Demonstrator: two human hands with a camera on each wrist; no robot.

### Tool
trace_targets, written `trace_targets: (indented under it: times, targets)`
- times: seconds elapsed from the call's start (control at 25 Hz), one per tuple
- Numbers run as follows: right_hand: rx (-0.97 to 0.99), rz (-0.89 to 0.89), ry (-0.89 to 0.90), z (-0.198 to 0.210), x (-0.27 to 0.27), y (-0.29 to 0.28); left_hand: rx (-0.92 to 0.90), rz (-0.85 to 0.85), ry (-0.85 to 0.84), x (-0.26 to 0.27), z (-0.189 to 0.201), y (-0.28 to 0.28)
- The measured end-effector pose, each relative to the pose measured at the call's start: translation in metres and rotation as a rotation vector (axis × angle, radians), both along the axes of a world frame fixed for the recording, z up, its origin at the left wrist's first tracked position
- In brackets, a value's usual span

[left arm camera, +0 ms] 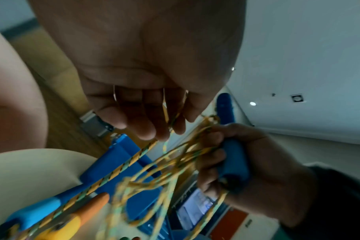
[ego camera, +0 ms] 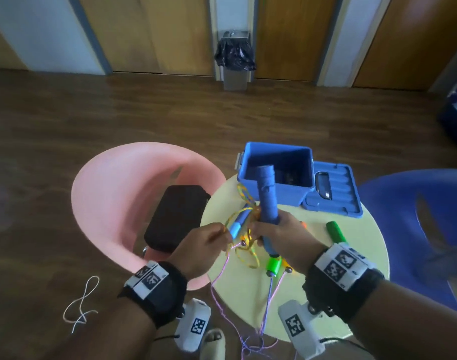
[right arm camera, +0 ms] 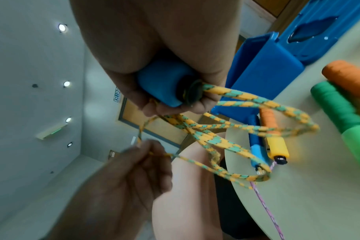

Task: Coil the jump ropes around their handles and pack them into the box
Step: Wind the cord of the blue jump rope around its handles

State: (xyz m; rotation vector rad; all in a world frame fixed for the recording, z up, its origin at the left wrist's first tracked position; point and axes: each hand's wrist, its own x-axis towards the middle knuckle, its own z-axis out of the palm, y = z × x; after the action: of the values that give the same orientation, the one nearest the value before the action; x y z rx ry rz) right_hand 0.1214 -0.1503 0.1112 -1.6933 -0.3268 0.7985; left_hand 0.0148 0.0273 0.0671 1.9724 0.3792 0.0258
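Observation:
My right hand (ego camera: 263,231) grips a blue jump-rope handle (ego camera: 267,196) upright above the round table (ego camera: 352,281); its butt end shows in the right wrist view (right arm camera: 164,82). A yellow-and-green rope (right arm camera: 216,138) runs from that handle in loose loops. My left hand (ego camera: 222,236) pinches a strand of this rope (left arm camera: 134,159) just left of the handle. The rope's second blue handle (ego camera: 239,224) lies on the table beneath the loops. The open blue box (ego camera: 274,189) stands behind, with dark contents I cannot make out.
The box lid (ego camera: 334,193) lies right of the box. Green handles (ego camera: 335,231) (ego camera: 273,265), an orange-yellow handle (right arm camera: 271,134) and a purple rope (ego camera: 269,300) hanging off the table edge lie nearby. A pink chair (ego camera: 113,193) holds a black case (ego camera: 175,216); a blue chair (ego camera: 417,229) stands right.

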Motion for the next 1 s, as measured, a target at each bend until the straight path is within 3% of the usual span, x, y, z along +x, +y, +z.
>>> trace_targets:
  times: [0.12, 0.24, 0.32, 0.52, 0.64, 0.72, 0.8, 0.88, 1.0]
  targets:
    - [-0.072, 0.033, 0.026, -0.012, 0.000, 0.031, 0.028, -0.161, 0.001, 0.023, 0.008, 0.022]
    - [0.009, 0.051, 0.173, -0.010, 0.001, 0.047, 0.017, -0.228, -0.038, 0.041, 0.013, 0.042]
    - [-0.012, 0.045, 0.218, -0.010, 0.004, 0.052, -0.043, -0.256, -0.028, 0.051, 0.016, 0.052]
    - [-0.172, 0.051, 0.134, -0.024, 0.005, 0.053, -0.275, -0.388, -0.027, 0.060, 0.025, 0.058]
    - [-0.262, 0.050, 0.099, -0.029, 0.002, 0.047, -0.425, -0.298, 0.078, 0.069, 0.001, 0.072]
    - [-0.330, 0.103, 0.074, -0.031, 0.000, 0.042, -0.301, -0.126, 0.168, 0.078, -0.023, 0.075]
    - [-0.381, 0.142, 0.056, -0.030, -0.003, 0.037, -0.057, -0.113, 0.272, 0.088, -0.034, 0.070]
    - [-0.410, 0.144, 0.064, -0.032, -0.004, 0.033, 0.209, -0.299, 0.356, 0.101, -0.036, 0.058]
    - [-0.408, 0.133, 0.101, -0.031, -0.008, 0.028, 0.441, -0.560, 0.479, 0.113, -0.027, 0.036]
